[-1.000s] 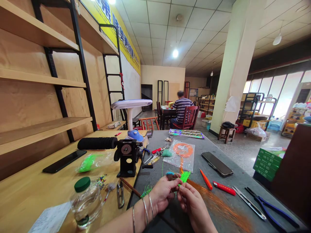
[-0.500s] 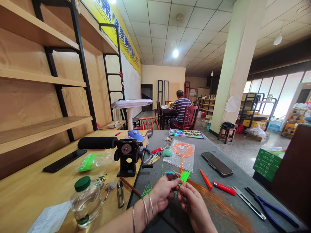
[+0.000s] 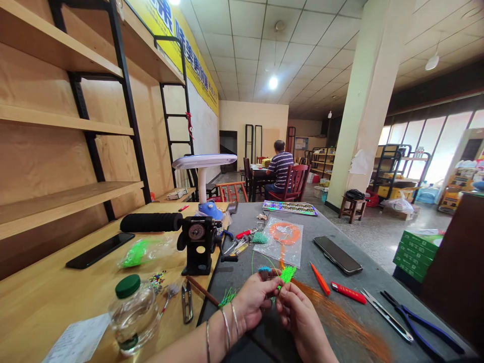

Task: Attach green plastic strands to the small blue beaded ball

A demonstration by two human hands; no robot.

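Green strand bundle sits at about 2 o'clock from the left hand, 11 o'clock from the right hand. Both are pinched on its lower end (neither's really nearer, imo), long axis aiming roughly 1 o'clock.

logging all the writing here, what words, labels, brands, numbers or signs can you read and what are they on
"味美更" on the yellow banner; its other characters are cut off or unclear.
"纯牛奶" on the green boxes, repeated.
Too small or blurred to read: the paper, bag label, dial and red handle.
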